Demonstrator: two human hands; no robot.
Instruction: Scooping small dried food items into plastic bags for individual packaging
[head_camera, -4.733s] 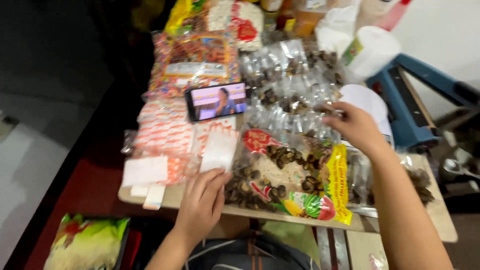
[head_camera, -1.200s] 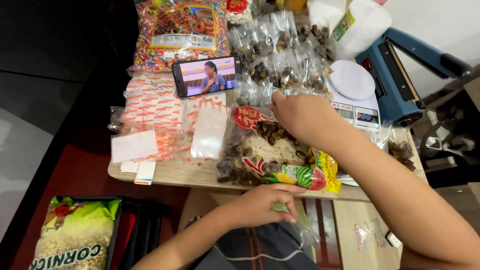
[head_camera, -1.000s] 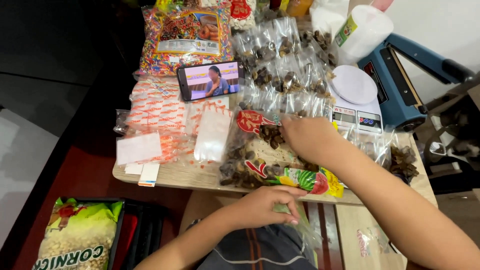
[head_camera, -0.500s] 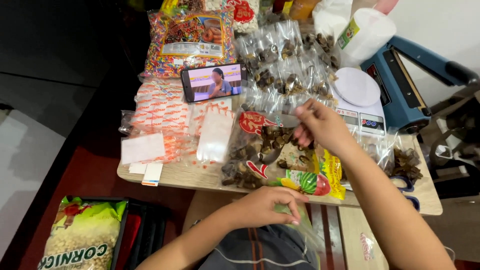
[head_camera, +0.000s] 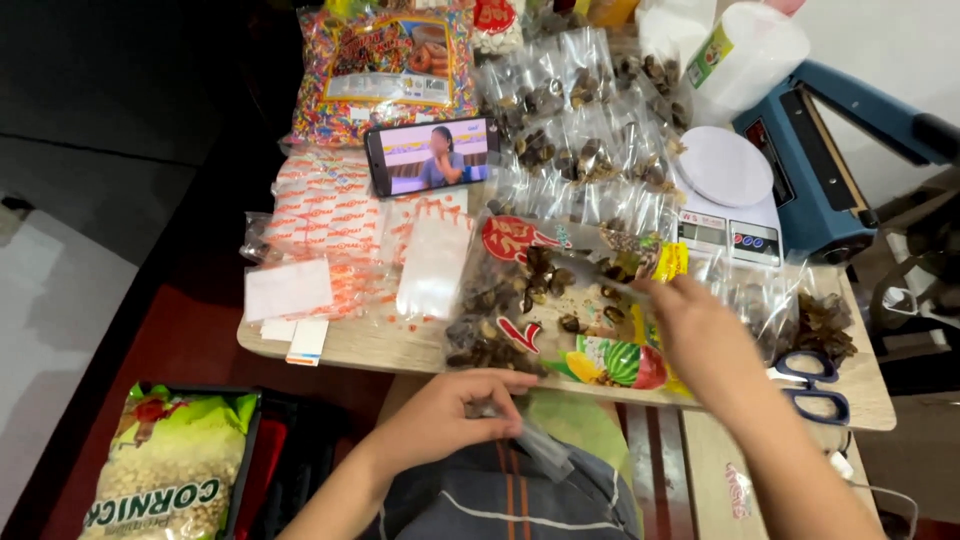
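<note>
Snack bag (head_camera: 560, 310), the big open one with the dark brown pieces, lies flat on the table's (head_camera: 380, 345) near edge, its long axis running left-right in front of me. My right hand (head_camera: 700, 335) is the one on it, over its right end, fingers pinched together on something thin and silvery, can't tell what. My left hand (head_camera: 450, 420) sits lower, toward my lap, closed on a small clear pouch (head_camera: 535, 445), just below the bag.
</note>
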